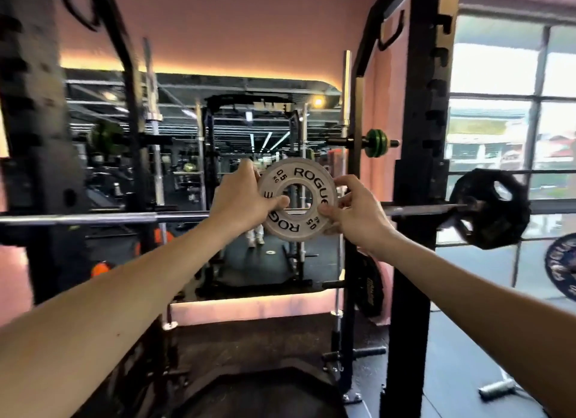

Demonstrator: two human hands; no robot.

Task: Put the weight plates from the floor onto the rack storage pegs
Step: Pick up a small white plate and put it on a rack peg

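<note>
Both hands hold up a small round white "ROGUE" 0.5 kg weight plate: the left hand pinches its left edge, the right hand its right. Up-right of the right grip, a black storage peg carries green plates.

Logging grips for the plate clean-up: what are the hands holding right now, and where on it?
Both hands hold one small white plate upright: left hand pinches its left rim, right hand its right rim.
</note>
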